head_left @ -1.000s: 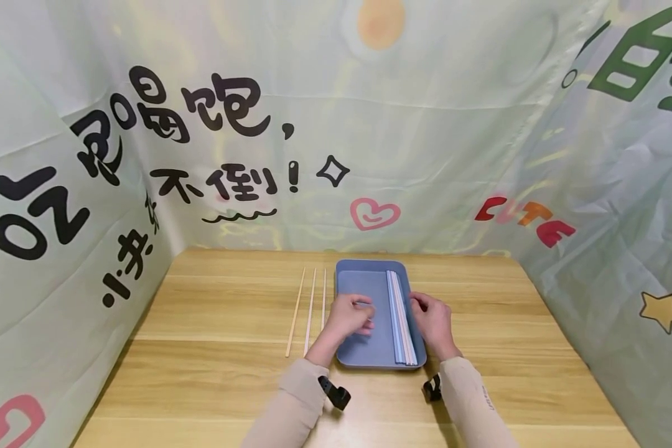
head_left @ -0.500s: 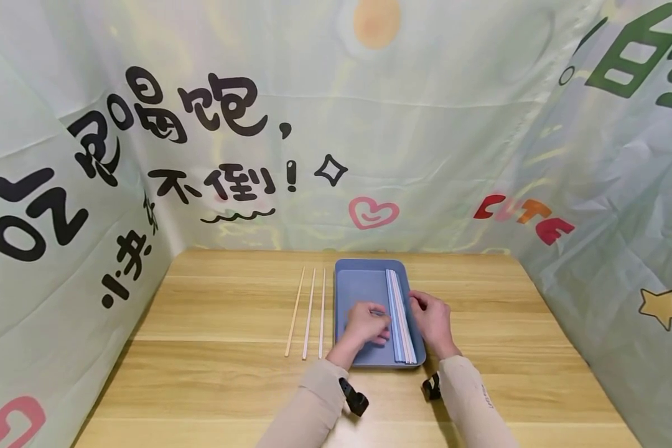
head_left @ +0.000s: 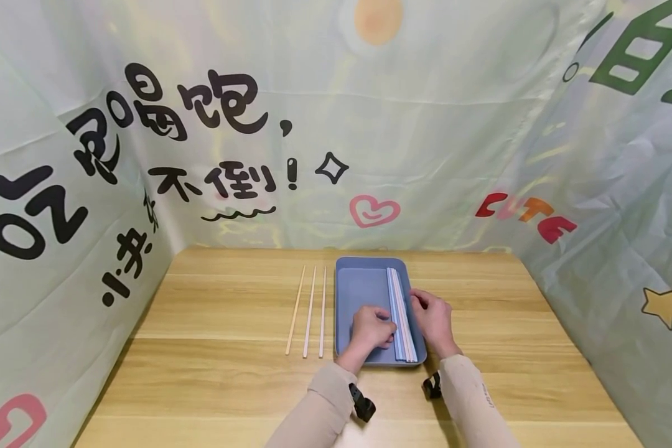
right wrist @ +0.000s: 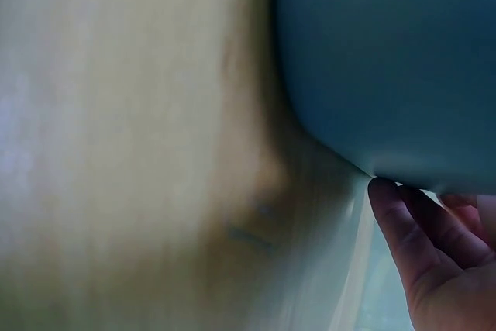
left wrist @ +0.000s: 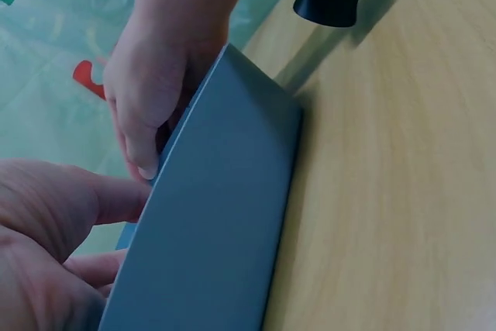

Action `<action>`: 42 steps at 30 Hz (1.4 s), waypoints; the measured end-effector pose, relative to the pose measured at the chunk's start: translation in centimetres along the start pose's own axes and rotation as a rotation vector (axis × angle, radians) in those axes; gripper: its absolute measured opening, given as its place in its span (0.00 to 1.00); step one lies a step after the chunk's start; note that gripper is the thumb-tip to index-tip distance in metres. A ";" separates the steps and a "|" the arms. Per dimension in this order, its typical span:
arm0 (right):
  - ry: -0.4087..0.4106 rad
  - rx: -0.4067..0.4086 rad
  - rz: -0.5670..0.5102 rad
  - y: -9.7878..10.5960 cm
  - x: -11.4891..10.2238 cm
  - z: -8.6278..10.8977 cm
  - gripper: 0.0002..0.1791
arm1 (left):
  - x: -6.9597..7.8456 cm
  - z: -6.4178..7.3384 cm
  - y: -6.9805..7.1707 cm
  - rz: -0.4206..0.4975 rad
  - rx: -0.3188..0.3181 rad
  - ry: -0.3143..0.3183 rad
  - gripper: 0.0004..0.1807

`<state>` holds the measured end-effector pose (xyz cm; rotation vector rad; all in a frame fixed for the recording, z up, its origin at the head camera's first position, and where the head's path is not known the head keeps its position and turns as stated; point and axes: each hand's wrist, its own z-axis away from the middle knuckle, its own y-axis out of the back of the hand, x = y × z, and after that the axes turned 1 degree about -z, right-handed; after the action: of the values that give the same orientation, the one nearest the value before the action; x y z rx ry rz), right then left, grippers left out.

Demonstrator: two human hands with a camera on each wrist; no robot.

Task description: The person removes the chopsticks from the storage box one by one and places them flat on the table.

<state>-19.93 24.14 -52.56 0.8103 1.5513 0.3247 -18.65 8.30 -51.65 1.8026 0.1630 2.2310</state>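
Blue-grey rectangular tray (head_left: 361, 286), on wood-grain table (head_left: 201, 373). Inside right: bundle of slim blue, pink and white chopsticks (head_left: 402, 314); left hand (head_left: 371, 326), fingers bent, at bundle's left edge, grip indiscernible; right hand (head_left: 434, 317) pinching tray's right rim. Outside left: three pale, separate chopsticks (head_left: 310, 311).

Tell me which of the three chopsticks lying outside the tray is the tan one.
The leftmost chopstick, farthest from the tray; the middle chopstick and the right chopstick look paler, pinkish-white.
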 end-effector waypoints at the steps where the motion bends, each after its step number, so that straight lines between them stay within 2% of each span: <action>1: -0.001 -0.002 0.000 0.0 -0.1 0.0 0.17 | -0.1 0.0 -0.1 -0.018 0.006 -0.010 0.13; 7: 0.008 -0.007 0.003 0.0 -0.1 0.0 0.16 | -0.4 -0.1 -0.4 -0.082 0.014 -0.024 0.16; 16: -0.030 -0.043 -0.010 0.0 0.2 0.4 0.18 | -1.0 0.1 -0.7 -0.088 0.035 -0.031 0.14; 20: -0.041 -0.051 -0.011 0.0 0.2 0.3 0.18 | -1.1 0.3 -0.7 -0.111 0.054 -0.059 0.13; 27: -0.019 -0.030 -0.017 0.0 0.1 0.2 0.17 | -1.1 0.3 -0.7 -0.280 0.107 -0.168 0.10; 33: -0.015 -0.022 -0.017 0.0 0.0 0.1 0.17 | -0.8 0.4 -0.4 -0.272 0.088 -0.153 0.08; 39: -0.027 -0.028 -0.023 0.1 -0.1 0.0 0.18 | -0.6 0.4 0.1 -0.347 0.127 -0.227 0.07; 42: -0.025 -0.022 -0.022 0.1 -0.1 -0.1 0.17 | -0.5 0.3 0.3 -0.374 0.135 -0.221 0.11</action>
<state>-19.99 24.17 -52.38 0.7772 1.5300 0.3146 -18.29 7.86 -51.99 1.8872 0.5669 1.7887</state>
